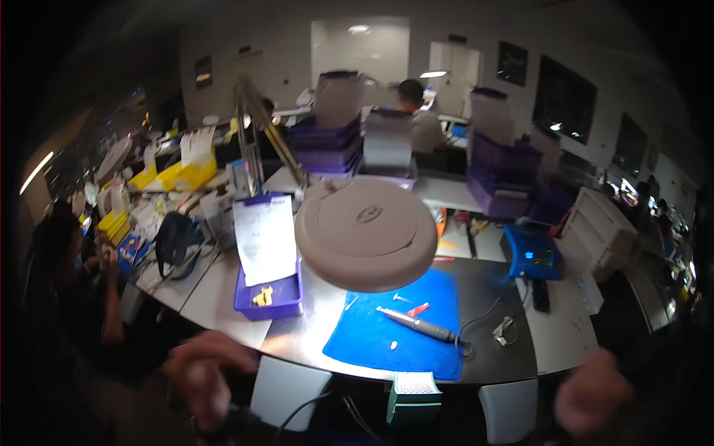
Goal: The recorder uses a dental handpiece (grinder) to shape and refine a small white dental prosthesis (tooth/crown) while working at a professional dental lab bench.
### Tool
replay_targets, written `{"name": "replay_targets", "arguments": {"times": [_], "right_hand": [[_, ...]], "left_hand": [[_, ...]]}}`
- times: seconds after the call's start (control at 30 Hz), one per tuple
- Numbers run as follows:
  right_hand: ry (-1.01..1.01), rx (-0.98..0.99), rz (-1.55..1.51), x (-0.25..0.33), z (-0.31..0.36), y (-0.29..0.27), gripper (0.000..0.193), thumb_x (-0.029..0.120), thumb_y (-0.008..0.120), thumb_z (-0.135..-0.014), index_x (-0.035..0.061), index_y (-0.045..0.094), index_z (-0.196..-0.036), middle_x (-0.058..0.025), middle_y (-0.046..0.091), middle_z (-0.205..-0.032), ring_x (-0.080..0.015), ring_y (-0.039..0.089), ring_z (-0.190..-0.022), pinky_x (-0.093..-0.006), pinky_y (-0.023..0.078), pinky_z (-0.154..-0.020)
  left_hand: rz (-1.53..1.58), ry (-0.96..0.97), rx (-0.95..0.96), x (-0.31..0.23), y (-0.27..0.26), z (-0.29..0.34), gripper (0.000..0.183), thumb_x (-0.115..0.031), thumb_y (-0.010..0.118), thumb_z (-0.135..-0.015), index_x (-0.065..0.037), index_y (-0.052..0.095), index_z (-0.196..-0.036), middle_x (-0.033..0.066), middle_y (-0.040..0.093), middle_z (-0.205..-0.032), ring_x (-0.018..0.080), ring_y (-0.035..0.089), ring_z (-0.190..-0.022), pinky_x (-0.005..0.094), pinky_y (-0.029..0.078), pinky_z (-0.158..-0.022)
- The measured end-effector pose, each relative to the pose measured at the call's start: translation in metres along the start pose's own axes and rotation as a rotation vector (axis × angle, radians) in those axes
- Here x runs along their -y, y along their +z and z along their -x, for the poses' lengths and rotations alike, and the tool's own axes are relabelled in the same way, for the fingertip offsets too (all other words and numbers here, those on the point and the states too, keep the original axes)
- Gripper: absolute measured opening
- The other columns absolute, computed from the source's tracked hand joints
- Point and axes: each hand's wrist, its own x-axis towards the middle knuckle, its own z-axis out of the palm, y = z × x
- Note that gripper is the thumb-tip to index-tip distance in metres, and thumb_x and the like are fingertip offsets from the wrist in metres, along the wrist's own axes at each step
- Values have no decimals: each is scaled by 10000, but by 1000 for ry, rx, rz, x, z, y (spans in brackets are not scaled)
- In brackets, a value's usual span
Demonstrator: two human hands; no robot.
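My left hand [208, 375] hovers in front of the table's near edge, lower left, blurred, fingers half curled and apart with nothing visible in them. My right hand [595, 394] is off the table's front edge at lower right, too smeared to show its fingers. Between and beyond them lies a blue mat [353, 346]. A grey pen-shaped rotary handpiece [424, 325] with a black cord rests on it, beside a red strip [419, 309] and a small pale piece [393, 345]. Neither hand touches these things.
A round beige magnifier lamp [364, 253] hangs over the mat. Left stands a purple bin [268, 308] with a paper sheet [264, 241]; right, a blue control box [529, 253]. A green box [414, 407] sits at the front edge. People work left and behind.
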Motion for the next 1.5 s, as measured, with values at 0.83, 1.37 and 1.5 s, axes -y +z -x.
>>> {"name": "replay_targets", "arguments": {"times": [0.83, 1.37, 1.5], "right_hand": [[166, 641, -189, -53, 37, 137, 52, 18, 739, -819, 12, 689, -835, -115, 644, -703, -265, 594, -589, -370, 456, -548], [490, 890, 138, -76, 43, 167, 349, 212, 746, -848, 8, 651, -1115, -177, 641, -981, -358, 630, -891, -441, 513, -833], [459, 836, 156, -75, 43, 159, 277, 218, 718, -877, 26, 657, -1067, -187, 667, -811, -389, 658, -775, -466, 518, -726]], "left_hand": [[1129, -458, 1835, 20, 31, 114, 184, -187, 554, -1028, -63, 690, -1031, 87, 640, -946, 282, 623, -926, 375, 524, -751], [-214, -433, 925, 137, 148, 21, 419, -320, 769, -873, -93, 632, -1197, 84, 646, -955, 245, 661, -852, 355, 535, -760], [-241, -165, 953, 141, 149, 36, 408, -313, 783, -846, -114, 656, -1179, 73, 624, -1001, 256, 640, -921, 359, 528, -807]]}}
